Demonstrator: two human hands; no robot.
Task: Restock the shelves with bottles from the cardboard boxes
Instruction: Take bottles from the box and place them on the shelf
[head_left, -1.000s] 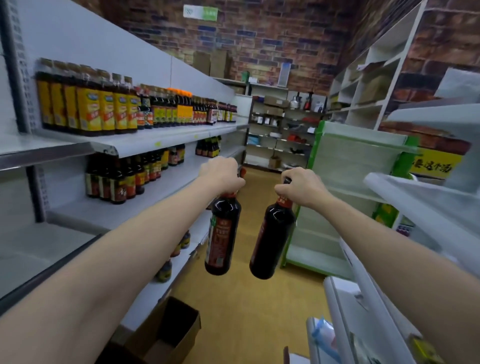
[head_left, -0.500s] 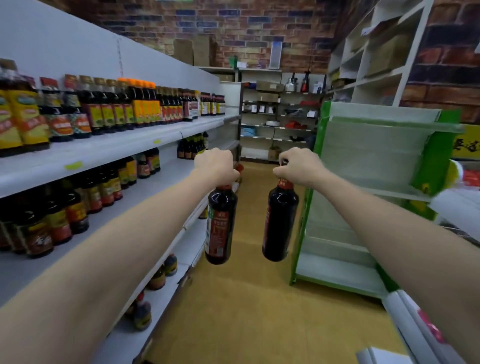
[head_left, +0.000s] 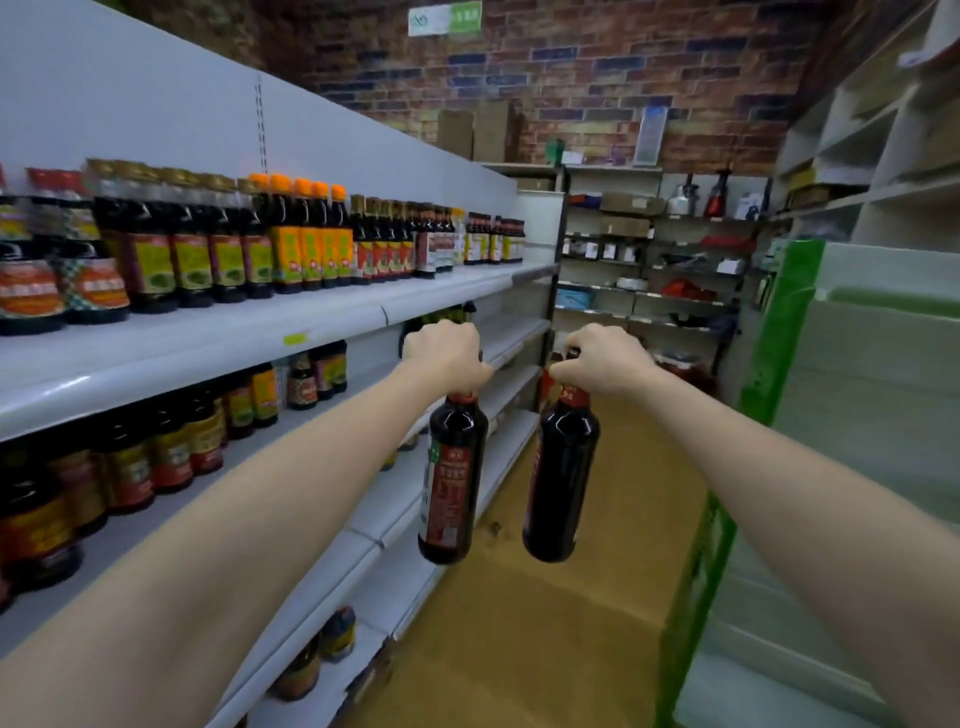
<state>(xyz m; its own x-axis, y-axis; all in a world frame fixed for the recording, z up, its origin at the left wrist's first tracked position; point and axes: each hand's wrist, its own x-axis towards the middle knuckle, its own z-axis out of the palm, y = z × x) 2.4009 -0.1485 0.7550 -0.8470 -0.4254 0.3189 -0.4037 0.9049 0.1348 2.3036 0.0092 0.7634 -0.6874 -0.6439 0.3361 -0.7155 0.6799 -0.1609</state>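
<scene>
My left hand (head_left: 444, 356) grips the neck of a dark sauce bottle with a red label (head_left: 451, 483), which hangs upright over the aisle. My right hand (head_left: 602, 364) grips the neck of a second dark bottle (head_left: 561, 478) beside it, a little apart. Both bottles hang just right of the white shelving (head_left: 322, 317) on my left. Its upper shelf carries a long row of sauce bottles (head_left: 234, 254). The shelf below holds more bottles (head_left: 171, 441) at the near end, with bare board further along.
A green-edged white shelf unit (head_left: 779, 332) stands on the right of the yellow-brown aisle floor (head_left: 545, 623). Racks with assorted goods (head_left: 649, 249) line the brick back wall. A few jars (head_left: 337, 631) sit on the lowest left shelf.
I have walked forward along the aisle with both bottles held out in front. The cardboard box on the floor has dropped out of view and the shelf bottles have slid closer.
</scene>
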